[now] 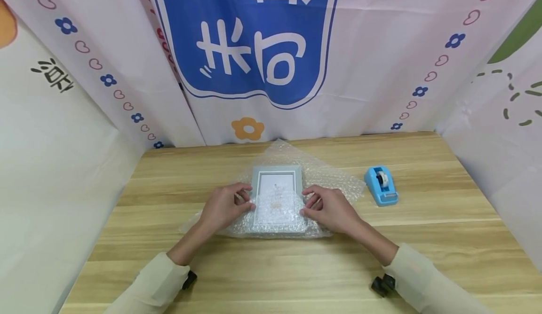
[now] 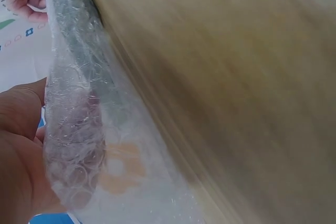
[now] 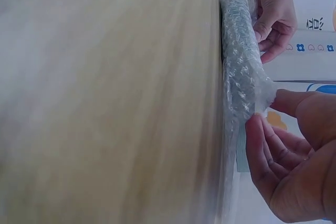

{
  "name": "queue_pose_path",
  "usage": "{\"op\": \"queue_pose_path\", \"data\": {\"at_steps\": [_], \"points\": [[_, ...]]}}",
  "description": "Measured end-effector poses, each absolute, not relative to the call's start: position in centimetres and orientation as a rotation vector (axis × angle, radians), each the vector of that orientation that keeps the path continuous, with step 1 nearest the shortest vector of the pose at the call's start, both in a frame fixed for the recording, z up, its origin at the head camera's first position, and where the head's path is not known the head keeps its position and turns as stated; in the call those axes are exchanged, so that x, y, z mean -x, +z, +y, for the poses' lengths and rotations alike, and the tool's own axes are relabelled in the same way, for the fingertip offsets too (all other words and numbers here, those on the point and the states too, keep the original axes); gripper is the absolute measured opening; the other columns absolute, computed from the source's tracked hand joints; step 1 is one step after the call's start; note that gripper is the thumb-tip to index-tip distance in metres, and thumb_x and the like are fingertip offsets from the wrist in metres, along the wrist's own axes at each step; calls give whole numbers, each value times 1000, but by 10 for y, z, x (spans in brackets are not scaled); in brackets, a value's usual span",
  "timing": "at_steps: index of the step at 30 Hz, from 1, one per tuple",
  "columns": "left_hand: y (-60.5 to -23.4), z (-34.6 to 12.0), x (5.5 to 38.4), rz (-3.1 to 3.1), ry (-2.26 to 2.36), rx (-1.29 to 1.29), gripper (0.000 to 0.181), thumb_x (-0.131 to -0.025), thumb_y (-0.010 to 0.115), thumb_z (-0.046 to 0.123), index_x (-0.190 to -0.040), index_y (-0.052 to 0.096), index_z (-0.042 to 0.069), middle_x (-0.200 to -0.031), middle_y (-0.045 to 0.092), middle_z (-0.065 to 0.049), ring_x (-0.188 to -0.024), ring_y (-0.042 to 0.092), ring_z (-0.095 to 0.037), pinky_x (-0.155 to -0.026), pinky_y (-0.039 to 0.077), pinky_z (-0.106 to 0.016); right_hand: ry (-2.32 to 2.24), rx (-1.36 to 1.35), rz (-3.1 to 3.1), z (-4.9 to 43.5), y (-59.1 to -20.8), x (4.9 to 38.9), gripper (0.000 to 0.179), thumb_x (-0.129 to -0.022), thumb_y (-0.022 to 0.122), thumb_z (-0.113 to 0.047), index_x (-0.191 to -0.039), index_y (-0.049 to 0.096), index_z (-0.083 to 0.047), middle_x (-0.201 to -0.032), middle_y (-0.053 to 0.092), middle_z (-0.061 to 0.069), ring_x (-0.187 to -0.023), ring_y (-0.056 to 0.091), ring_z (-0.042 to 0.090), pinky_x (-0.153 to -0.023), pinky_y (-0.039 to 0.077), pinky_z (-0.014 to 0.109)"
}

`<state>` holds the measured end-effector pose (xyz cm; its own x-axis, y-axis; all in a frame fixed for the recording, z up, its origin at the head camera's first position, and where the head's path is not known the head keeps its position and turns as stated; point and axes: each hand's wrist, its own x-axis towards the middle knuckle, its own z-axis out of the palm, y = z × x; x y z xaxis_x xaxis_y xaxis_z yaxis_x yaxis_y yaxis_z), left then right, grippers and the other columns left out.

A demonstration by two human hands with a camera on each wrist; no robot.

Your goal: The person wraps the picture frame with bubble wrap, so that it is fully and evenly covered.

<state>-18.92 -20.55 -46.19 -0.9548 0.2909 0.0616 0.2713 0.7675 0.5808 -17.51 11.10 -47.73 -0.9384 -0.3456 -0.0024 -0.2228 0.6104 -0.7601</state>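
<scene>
A picture frame (image 1: 277, 182) with a pale grey-green border lies on a sheet of bubble wrap (image 1: 332, 168). The sheet's near part is folded up over the frame's lower half, while the upper half stays bare. At the frame's left side, my left hand (image 1: 222, 206) holds the flap's edge between thumb and fingers. Opposite it, my right hand (image 1: 334, 208) pinches the flap's other side. The right wrist view shows the right hand's (image 3: 294, 166) thumb and forefinger gripping the bubble wrap (image 3: 241, 51). Clear wrap (image 2: 79, 114) partly covers the left fingers in the left wrist view.
A blue tape dispenser (image 1: 382, 186) stands right of the sheet, close to its right corner. The wood-grain table (image 1: 275, 276) meets a printed cloth backdrop (image 1: 360, 93) at the back, with white cloth on both sides.
</scene>
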Motion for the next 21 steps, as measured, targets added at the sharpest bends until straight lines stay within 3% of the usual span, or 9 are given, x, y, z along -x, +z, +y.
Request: {"op": "queue_pose_path", "data": {"at_steps": [5, 10, 16, 21], "points": [[-466, -207, 191, 2971, 860, -510, 50, -86, 92, 23, -130, 75, 8, -119, 78, -8, -103, 75, -24, -88, 64, -43, -1188, 481, 2731, 109, -477, 175, 47, -91, 88, -23, -133, 72, -10, -101, 78, -5, -88, 73, 8, -79, 63, 32], [-467, -208, 192, 2900, 896, -595, 56, -89, 89, 20, -140, 69, 6, -149, 65, -17, -127, 69, -37, -102, 61, -50, -1134, 540, 2819, 107, -477, 174, 50, -88, 90, -21, -134, 72, -11, -121, 76, 3, -109, 73, 22, -94, 63, 44], [-465, -207, 194, 2845, 887, -640, 58, -93, 86, 18, -145, 65, 5, -153, 62, -17, -132, 66, -38, -105, 60, -50, -1028, 777, 2881, 100, -474, 171, 45, -90, 87, -14, -133, 73, -13, -144, 67, 9, -135, 63, 33, -113, 54, 53], [-463, -206, 194, 2839, 849, -617, 60, -93, 86, 19, -147, 63, 5, -154, 61, -18, -140, 61, -40, -114, 54, -55, -943, 887, 2877, 95, -472, 174, 44, -96, 82, -19, -138, 71, -13, -156, 59, 13, -146, 56, 36, -120, 48, 56]]}}
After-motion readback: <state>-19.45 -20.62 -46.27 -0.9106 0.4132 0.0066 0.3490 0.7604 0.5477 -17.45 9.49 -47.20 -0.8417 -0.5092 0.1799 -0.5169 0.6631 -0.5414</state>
